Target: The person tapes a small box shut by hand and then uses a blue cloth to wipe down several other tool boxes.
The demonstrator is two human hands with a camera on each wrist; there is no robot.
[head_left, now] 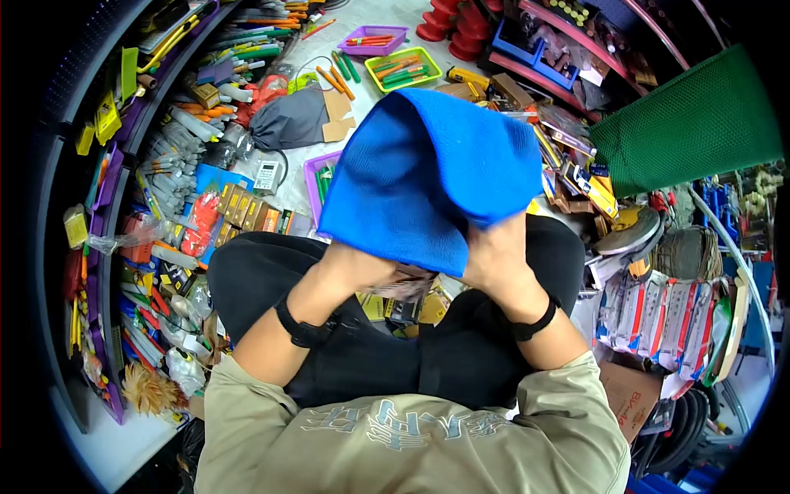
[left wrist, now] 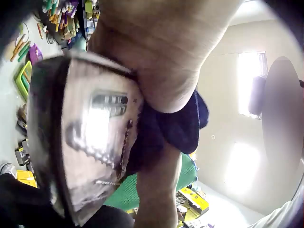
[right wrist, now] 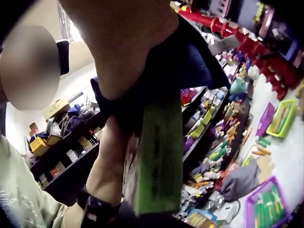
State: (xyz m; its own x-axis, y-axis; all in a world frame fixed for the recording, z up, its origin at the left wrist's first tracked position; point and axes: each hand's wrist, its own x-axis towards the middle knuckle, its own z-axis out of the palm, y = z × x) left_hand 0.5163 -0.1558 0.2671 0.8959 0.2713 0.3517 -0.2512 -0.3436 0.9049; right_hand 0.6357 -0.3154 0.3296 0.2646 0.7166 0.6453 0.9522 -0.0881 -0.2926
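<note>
A blue cloth [head_left: 485, 160] is spread, folded over at its top, in front of the person's lap and covers part of both hands. The right hand [head_left: 498, 251] grips its lower right edge. Under the lower left edge is the left hand [head_left: 354, 267], its fingers hidden by the cloth. Between the hands, a box [left wrist: 102, 128] shows a glossy face printed with what look like drill bits; the left hand holds it at its edge. In the right wrist view, a green side of the box [right wrist: 160, 156] faces the camera, below the dark underside of the cloth [right wrist: 190, 61].
Purple [head_left: 374, 39] and lime-green trays [head_left: 403, 70] of sticks stand on the floor ahead. A grey bag [head_left: 288, 118] and small brown boxes [head_left: 247, 210] lie to the left, by crowded shelves. A green mesh roll [head_left: 691, 123] leans at the right, above red-and-white packages [head_left: 658, 317].
</note>
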